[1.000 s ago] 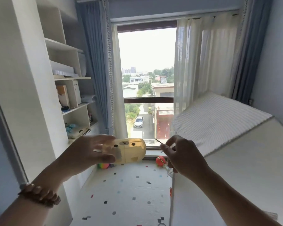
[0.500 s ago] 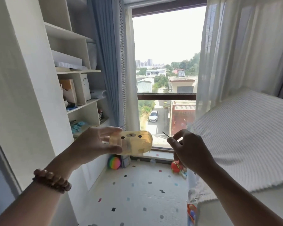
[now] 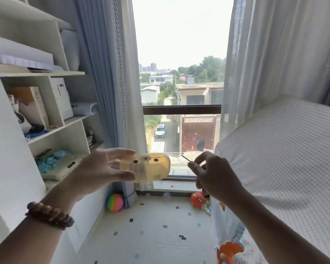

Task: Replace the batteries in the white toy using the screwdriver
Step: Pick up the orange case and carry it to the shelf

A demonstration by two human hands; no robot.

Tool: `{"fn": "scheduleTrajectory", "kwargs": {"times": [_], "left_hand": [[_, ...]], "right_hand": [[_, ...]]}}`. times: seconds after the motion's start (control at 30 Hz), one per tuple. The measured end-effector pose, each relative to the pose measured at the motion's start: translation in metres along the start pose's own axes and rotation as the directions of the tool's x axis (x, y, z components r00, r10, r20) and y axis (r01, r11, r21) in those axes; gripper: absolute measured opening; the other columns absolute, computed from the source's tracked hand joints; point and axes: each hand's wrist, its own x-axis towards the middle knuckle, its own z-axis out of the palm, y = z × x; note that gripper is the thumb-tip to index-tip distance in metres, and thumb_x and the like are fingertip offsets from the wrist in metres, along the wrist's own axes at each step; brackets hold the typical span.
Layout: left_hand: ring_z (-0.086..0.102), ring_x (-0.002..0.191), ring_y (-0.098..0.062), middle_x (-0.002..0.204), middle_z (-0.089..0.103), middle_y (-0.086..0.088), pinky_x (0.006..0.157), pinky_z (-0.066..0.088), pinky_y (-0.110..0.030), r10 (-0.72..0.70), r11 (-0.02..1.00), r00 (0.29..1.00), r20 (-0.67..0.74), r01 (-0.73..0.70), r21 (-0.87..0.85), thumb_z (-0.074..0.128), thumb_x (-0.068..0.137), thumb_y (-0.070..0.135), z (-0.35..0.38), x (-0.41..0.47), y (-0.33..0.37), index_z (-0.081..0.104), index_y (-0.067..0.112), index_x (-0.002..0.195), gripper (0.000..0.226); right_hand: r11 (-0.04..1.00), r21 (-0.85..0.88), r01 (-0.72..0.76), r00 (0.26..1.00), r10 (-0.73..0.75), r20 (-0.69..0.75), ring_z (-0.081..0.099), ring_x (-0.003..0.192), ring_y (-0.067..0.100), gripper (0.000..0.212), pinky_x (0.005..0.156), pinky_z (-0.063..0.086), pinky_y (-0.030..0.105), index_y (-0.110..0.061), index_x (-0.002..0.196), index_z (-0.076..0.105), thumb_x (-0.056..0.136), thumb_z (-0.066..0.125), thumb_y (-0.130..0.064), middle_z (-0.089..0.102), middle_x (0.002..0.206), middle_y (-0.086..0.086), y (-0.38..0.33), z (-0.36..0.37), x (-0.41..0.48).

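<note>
The left hand (image 3: 101, 172) grips the toy (image 3: 147, 167) by its near end, thumb across the lower face and fingers spread behind the upper edge, so the capsule-shaped body sticks out toward 3 o'clock and most of its surface is left bare; held up against the bright window (image 3: 181, 54) at 12 o'clock, the shell glows yellowish and its little bear face shows, which probably helps in hunting for the battery cover and its screw, neither of which I can make out here. At 3 o'clock of the toy, a small gap away, the right hand (image 3: 215, 176) pinches the screwdriver (image 3: 187, 159) between thumb and curled fingertips, the thin shaft slanting toward 10 o'clock with its tip aimed at the toy's free end but not touching it, a grip fit for fine turning, not force. By my reading no screw is engaged yet. A beaded bracelet (image 3: 50, 216) sits on the left wrist; shelves (image 3: 65, 126) stand at 9 o'clock, the bed (image 3: 284, 149) at 3 o'clock, and a rainbow ball (image 3: 114, 202) lies on the floor at 7 o'clock of the toy
</note>
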Motion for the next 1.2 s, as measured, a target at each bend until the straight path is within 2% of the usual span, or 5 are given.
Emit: {"fn": "scheduleTrajectory", "kwargs": {"times": [0.2, 0.57, 0.73, 0.93, 1.2], "left_hand": [[0.068, 0.106, -0.001, 0.113, 0.071, 0.026, 0.095, 0.056, -0.037, 0.034, 0.999, 0.997, 0.065, -0.034, 0.001, 0.089, 0.052, 0.051, -0.035, 0.113, -0.071, 0.064, 0.041, 0.122, 0.074], [0.067, 0.11, -0.006, 0.116, 0.072, 0.018, 0.1, 0.051, -0.047, -0.004, 0.995, 0.997, 0.072, 0.011, -0.098, 0.089, 0.048, 0.061, -0.065, 0.267, -0.168, 0.064, 0.037, 0.124, 0.083], [0.068, 0.109, -0.003, 0.115, 0.072, 0.02, 0.101, 0.05, -0.044, -0.042, 0.994, 0.998, 0.044, 0.046, -0.096, 0.09, 0.05, 0.057, -0.073, 0.334, -0.206, 0.065, 0.039, 0.122, 0.079], [0.067, 0.111, -0.006, 0.116, 0.072, 0.019, 0.103, 0.048, -0.048, -0.151, 0.985, 0.985, -0.079, 0.144, -0.094, 0.092, 0.042, 0.061, -0.085, 0.418, -0.247, 0.065, 0.039, 0.122, 0.087], [0.067, 0.102, 0.009, 0.105, 0.074, 0.024, 0.093, 0.049, -0.024, -0.211, 0.977, 0.952, -0.224, 0.199, -0.072, 0.092, 0.044, 0.054, -0.107, 0.499, -0.281, 0.067, 0.032, 0.122, 0.085]], "right_hand": [[0.997, -0.01, -0.079, 0.997, 0.079, 0.002, 0.068, 0.04, 0.026, 0.014, 0.049, 0.062, 0.044, -0.02, 0.09, 0.06, 0.096, 0.064, -0.032, 0.071, 0.052, 0.008, -0.003, 0.064, 0.106], [0.996, -0.057, -0.069, 0.997, 0.07, 0.016, 0.066, 0.036, 0.018, 0.014, 0.054, 0.063, 0.042, -0.02, 0.092, 0.059, 0.097, 0.062, -0.033, 0.071, 0.051, 0.004, 0.008, 0.141, 0.272], [0.997, -0.035, -0.072, 0.996, 0.074, 0.046, 0.069, 0.043, 0.024, 0.013, 0.055, 0.063, 0.045, -0.02, 0.093, 0.06, 0.097, 0.063, -0.033, 0.072, 0.053, 0.005, 0.032, 0.177, 0.36], [0.999, 0.002, -0.042, 0.99, 0.041, 0.133, 0.066, 0.039, 0.016, 0.015, 0.051, 0.058, 0.035, -0.02, 0.094, 0.059, 0.098, 0.061, -0.035, 0.072, 0.054, 0.005, 0.059, 0.215, 0.475], [0.999, 0.045, 0.02, 0.973, -0.03, 0.227, 0.068, 0.04, 0.018, 0.015, 0.056, 0.062, 0.042, -0.024, 0.091, 0.058, 0.097, 0.06, -0.038, 0.073, 0.053, 0.002, 0.069, 0.263, 0.606]]}}
